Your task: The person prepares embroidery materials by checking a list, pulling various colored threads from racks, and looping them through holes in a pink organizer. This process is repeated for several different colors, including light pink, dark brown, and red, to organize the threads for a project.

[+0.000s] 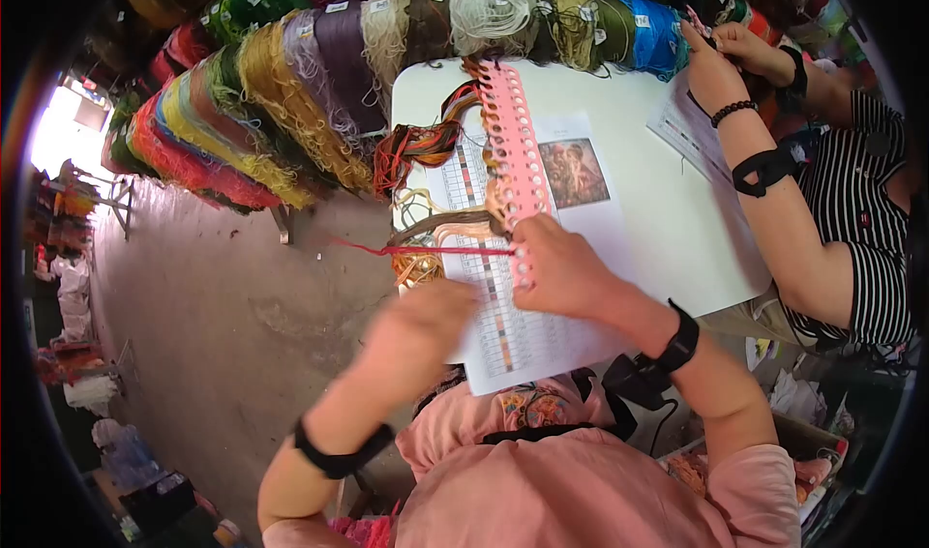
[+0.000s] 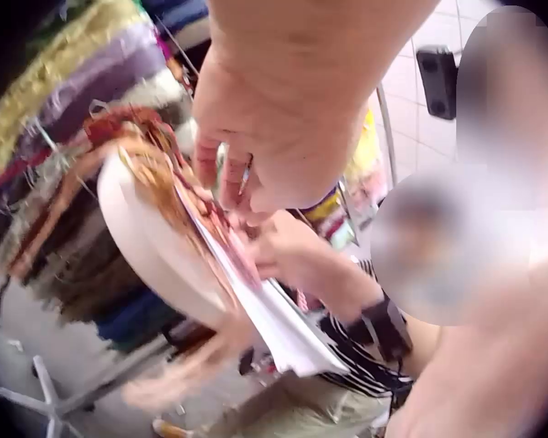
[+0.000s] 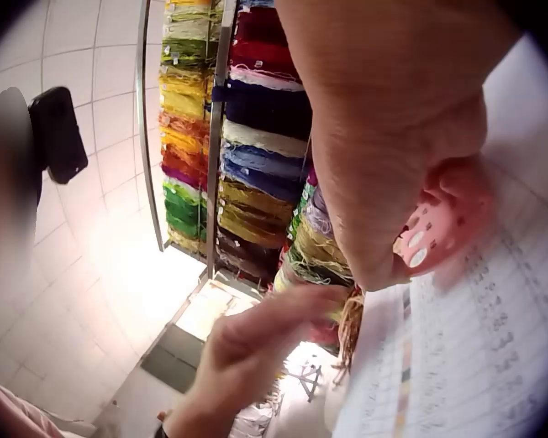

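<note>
A long pink strip punched with holes [image 1: 513, 142] lies on the table over a printed chart sheet, and skeins of thread hang from its left edge. My right hand [image 1: 566, 267] grips the strip's lower end, thumb over the holes; in the right wrist view the pink strip [image 3: 447, 219] shows under that hand. A red thread [image 1: 416, 250] stretches left from the strip, its far end loose in the air. Just below it, left of the sheet, my left hand [image 1: 416, 330] is blurred; I cannot tell whether its fingers hold anything.
The white table [image 1: 668, 248] bears the chart sheet [image 1: 542, 335] with a small picture [image 1: 576, 173]. Bundled dark and red threads [image 1: 421, 147] lie at its left edge. Racks of coloured yarn [image 1: 358, 64] stand behind. Another person [image 1: 823, 219] works at the right with both hands raised.
</note>
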`<state>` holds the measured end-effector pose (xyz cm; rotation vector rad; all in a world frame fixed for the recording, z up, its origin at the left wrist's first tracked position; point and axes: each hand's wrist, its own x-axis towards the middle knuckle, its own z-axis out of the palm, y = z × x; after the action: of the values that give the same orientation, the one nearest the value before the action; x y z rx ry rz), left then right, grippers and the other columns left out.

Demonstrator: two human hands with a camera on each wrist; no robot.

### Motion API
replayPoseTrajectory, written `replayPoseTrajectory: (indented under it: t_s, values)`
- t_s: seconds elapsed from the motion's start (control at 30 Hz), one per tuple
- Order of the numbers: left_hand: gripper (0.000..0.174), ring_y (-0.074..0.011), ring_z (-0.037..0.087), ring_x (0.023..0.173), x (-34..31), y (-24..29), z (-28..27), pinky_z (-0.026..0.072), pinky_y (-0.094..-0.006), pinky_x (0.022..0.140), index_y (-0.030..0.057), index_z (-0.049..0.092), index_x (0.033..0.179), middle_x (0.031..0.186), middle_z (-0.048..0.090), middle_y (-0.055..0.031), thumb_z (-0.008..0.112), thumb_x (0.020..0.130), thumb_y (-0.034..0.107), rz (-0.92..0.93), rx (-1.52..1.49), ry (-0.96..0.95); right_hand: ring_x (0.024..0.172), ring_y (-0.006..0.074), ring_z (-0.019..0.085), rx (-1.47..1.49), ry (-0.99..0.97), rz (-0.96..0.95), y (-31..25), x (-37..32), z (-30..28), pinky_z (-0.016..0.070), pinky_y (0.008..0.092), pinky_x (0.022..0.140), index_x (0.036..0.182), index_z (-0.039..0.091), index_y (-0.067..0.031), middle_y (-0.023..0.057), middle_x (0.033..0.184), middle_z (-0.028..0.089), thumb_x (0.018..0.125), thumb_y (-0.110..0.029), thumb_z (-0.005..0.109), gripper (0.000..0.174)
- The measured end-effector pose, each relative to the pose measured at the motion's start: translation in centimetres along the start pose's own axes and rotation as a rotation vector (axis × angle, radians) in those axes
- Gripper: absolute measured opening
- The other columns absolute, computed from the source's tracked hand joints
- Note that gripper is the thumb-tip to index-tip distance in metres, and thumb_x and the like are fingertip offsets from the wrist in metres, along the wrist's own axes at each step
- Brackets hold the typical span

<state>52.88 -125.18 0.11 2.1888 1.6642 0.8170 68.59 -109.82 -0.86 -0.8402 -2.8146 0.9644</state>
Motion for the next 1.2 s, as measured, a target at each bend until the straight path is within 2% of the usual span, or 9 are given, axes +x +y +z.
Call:
replayPoseTrajectory:
  t_s: [0.03, 0.07, 0.2, 0.73, 0.87, 0.97, 1.1, 1.13, 1.2]
  values:
    - [0.041, -0.0281, 0.051, 0.097, 0.7, 1.0, 2.5, 0.0426, -0.0375, 0.081, -0.0005, 0.054, 0.102, 0.109, 0.053, -0.0136, 0.054, 0.062, 0.004, 0.023, 0.069, 0.012, 0.075, 0.0296, 0.053, 0.048, -0.005, -0.021, 0.4, 0.2, -0.4, 0.0434, 0.0377, 0.067, 0.095, 0.044, -0.0024, 0.0142, 0.088, 0.048, 0.059, -0.015, 0.063, 0.043]
    - [0.035, -0.0216, 0.051, 0.094, 1.5, 1.8, 4.0, 0.0429, -0.0312, 0.077, -0.0002, 0.055, 0.101, 0.111, 0.053, -0.0104, 0.051, 0.067, 0.008, -0.046, 0.186, 0.037, 0.075, 0.0292, 0.052, 0.097, -0.008, -0.04, 0.8, 0.4, -1.0, 0.0432, 0.0374, 0.067, 0.095, 0.044, -0.0023, 0.0144, 0.087, 0.048, 0.059, -0.014, 0.062, 0.042]
    - [0.045, -0.0221, 0.05, 0.087, 2.2, 1.5, 5.4, 0.0432, -0.0325, 0.077, -0.0021, 0.05, 0.109, 0.115, 0.05, -0.0106, 0.054, 0.065, 0.009, -0.128, 0.309, 0.018, 0.077, 0.0277, 0.05, 0.063, 0.045, -0.099, 2.5, 2.1, -2.5, 0.0418, 0.0342, 0.068, 0.092, 0.045, -0.0021, 0.014, 0.084, 0.048, 0.058, -0.008, 0.061, 0.038]
    - [0.036, -0.0194, 0.051, 0.089, 1.4, 1.4, 2.6, 0.0448, -0.0307, 0.07, 0.0016, 0.054, 0.103, 0.113, 0.052, -0.0055, 0.052, 0.068, 0.01, -0.232, 0.36, -0.041, 0.073, 0.0267, 0.053, -0.06, 0.151, -0.058, 4.8, 6.6, -2.1, 0.0421, 0.034, 0.063, 0.084, 0.052, -0.0053, 0.0119, 0.077, 0.053, 0.061, -0.016, 0.062, 0.028]
    - [0.034, -0.0223, 0.053, 0.084, 1.6, 0.5, 1.9, 0.0464, -0.0308, 0.07, 0.0023, 0.055, 0.101, 0.111, 0.054, -0.0064, 0.051, 0.068, 0.011, -0.18, 0.264, -0.088, 0.079, 0.029, 0.054, -0.063, 0.123, -0.024, 4.7, 6.3, -2.2, 0.043, 0.037, 0.068, 0.085, 0.053, -0.0054, 0.0125, 0.084, 0.055, 0.062, -0.017, 0.063, 0.027]
    - [0.027, -0.0252, 0.058, 0.084, 2.8, -3.1, -1.5, 0.0487, -0.0343, 0.067, 0.0047, 0.053, 0.104, 0.104, 0.057, -0.0108, 0.05, 0.08, 0.017, -0.124, -0.024, -0.214, 0.086, 0.0294, 0.053, -0.08, 0.081, 0.048, 4.7, 6.3, -1.9, 0.0436, 0.0385, 0.071, 0.082, 0.056, -0.0079, 0.0114, 0.088, 0.056, 0.064, -0.018, 0.063, 0.022]
    - [0.015, -0.0272, 0.059, 0.074, 9.8, -7.7, -10.8, 0.0475, -0.0323, 0.065, 0.0025, 0.061, 0.088, 0.084, 0.061, -0.0129, 0.058, 0.077, 0.012, -0.187, -0.131, -0.077, 0.085, 0.0259, 0.054, -0.043, 0.141, 0.04, 4.6, 5.6, -1.6, 0.0444, 0.0366, 0.07, 0.085, 0.055, -0.0111, 0.0078, 0.088, 0.055, 0.065, -0.021, 0.06, 0.023]
    - [0.011, -0.0218, 0.059, 0.066, 12.3, -8.4, -13.1, 0.0461, -0.0289, 0.059, 0.0, 0.062, 0.081, 0.072, 0.06, -0.0122, 0.059, 0.076, 0.009, -0.112, -0.152, 0.056, 0.085, 0.0248, 0.054, -0.039, 0.137, 0.066, 4.1, 5.4, -1.9, 0.0446, 0.0357, 0.07, 0.085, 0.055, -0.0116, 0.0071, 0.088, 0.055, 0.065, -0.022, 0.06, 0.023]
    - [0.015, -0.0071, 0.053, 0.061, 16.9, -10.4, -16.6, 0.0435, -0.0231, 0.056, -0.0026, 0.061, 0.083, 0.067, 0.058, -0.0036, 0.058, 0.079, 0.012, -0.26, -0.299, 0.134, 0.083, 0.0232, 0.055, -0.037, 0.175, 0.04, 4.3, 5.4, -1.8, 0.0454, 0.0349, 0.067, 0.086, 0.055, -0.0129, 0.0056, 0.087, 0.055, 0.066, -0.024, 0.06, 0.024]
